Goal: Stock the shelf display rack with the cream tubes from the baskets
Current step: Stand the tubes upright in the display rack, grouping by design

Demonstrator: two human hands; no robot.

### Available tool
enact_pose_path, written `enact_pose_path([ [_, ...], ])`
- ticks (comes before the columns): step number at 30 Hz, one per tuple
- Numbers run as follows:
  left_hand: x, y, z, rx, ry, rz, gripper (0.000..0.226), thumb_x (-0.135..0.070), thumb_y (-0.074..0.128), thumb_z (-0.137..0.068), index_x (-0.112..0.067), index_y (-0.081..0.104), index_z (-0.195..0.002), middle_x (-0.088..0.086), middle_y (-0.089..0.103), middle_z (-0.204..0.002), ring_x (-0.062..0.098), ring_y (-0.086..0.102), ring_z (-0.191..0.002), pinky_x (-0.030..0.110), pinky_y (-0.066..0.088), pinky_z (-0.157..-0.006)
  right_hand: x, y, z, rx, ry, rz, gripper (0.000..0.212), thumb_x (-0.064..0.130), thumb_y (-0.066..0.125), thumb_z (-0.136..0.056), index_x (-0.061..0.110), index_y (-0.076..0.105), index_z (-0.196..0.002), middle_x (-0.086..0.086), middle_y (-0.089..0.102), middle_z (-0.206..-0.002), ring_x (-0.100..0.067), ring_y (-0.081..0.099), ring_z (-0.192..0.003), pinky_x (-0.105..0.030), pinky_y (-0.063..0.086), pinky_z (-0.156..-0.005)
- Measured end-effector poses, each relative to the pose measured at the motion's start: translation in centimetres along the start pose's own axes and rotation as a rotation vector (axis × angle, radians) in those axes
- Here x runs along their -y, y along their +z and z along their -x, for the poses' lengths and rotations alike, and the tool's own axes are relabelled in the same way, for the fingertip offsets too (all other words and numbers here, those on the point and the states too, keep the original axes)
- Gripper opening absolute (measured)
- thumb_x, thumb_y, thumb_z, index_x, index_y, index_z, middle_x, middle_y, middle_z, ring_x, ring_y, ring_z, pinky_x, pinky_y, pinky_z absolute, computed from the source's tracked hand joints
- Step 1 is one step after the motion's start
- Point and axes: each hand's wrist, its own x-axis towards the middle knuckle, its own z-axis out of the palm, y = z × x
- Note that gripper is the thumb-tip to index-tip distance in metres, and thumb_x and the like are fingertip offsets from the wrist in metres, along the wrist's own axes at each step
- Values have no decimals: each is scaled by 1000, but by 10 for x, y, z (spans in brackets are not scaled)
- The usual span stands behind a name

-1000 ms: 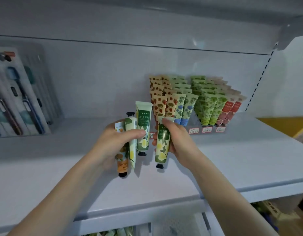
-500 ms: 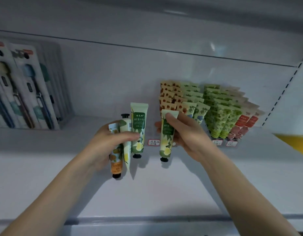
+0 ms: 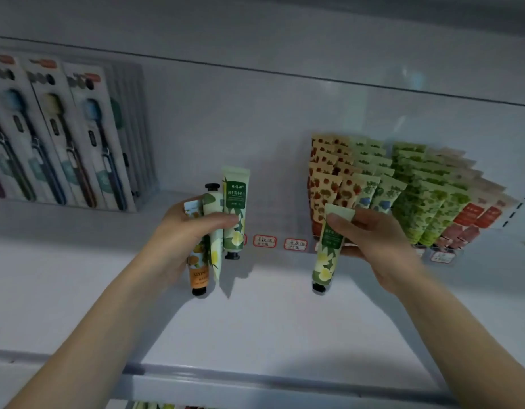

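- Shelf edge (image 3: pixel 255 379): grey front lip across the near bottom, with the white shelf board (image 3: pixel 270 320) behind it.
- Both bare forearms reach over the board from the near corners.
- Left hand (image 3: pixel 181 234), left of centre: fingers and thumb are curled round a bunch of three cream tubes, with the thumb lying across their fronts.
  - Orange tube (image 3: pixel 199 274): nearest, black cap down.
  - Pale tube (image 3: pixel 213 208): in the middle, black cap up.
  - Green lemon-print tube (image 3: pixel 235 211): on the right of the bunch, crimp up, cap down.
- Right hand (image 3: pixel 376 240), right of centre: thumb and fingers pinch the crimped top of a single lemon tube (image 3: pixel 326 261).
  - It hangs cap down, slightly tilted, above the board.
  - It sits just in front of the rack's filled left lanes. I cannot tell whether it touches them.
- Price labels (image 3: pixel 264 241): red-bordered tags in a row between the two hands, on the front of the clear display rack (image 3: pixel 280 228).
- The rack stands at the far right of the board against the back panel (image 3: pixel 225 119).
  - Its stepped lanes hold, left to right, strawberry-print tubes (image 3: pixel 326 187), blue-flower tubes (image 3: pixel 373 190), green leaf-print tubes (image 3: pixel 417 208) and red tubes (image 3: pixel 473 216).
  - All of these stand crimp up.
- Far left: toothbrush packs (image 3: pixel 63 137) stand in a row, leaning back.
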Motion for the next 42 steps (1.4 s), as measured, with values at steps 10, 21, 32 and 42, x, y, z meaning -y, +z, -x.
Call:
enact_pose_path([
  [10,6,-15,-5,-143,-56,150,7,-3,67,-78,-9,67,-82,3,71,-68,16,66,-58,24,53,-52,-2,16,0,-19,-54,-96,6,9,61,-85,10,67,-85,0,74,-76,-14,70,-68,-24,57,-57],
  [21,5,-14,-1,-162,-53,213,9,0,67,-78,-7,65,-82,4,69,-63,15,64,-50,21,48,-44,21,26,-2,-101,-183,32,8,18,66,-83,24,70,-84,-13,72,-85,-33,68,-87,-53,53,-84],
  [32,2,-16,-6,-164,-26,245,11,1,68,-78,-8,65,-84,5,71,-68,17,66,-55,25,51,-49,63,52,-11,-89,-351,27,16,15,66,-83,30,67,-78,-8,72,-90,-22,69,-86,-30,59,-74],
  [42,-8,-29,-12,-82,29,161,11,1,69,-76,-7,67,-84,9,72,-76,22,68,-65,32,52,-62,63,70,-27,-72,-386,253,16,13,68,-83,28,65,-78,-7,70,-85,-22,66,-78,-32,56,-77],
])
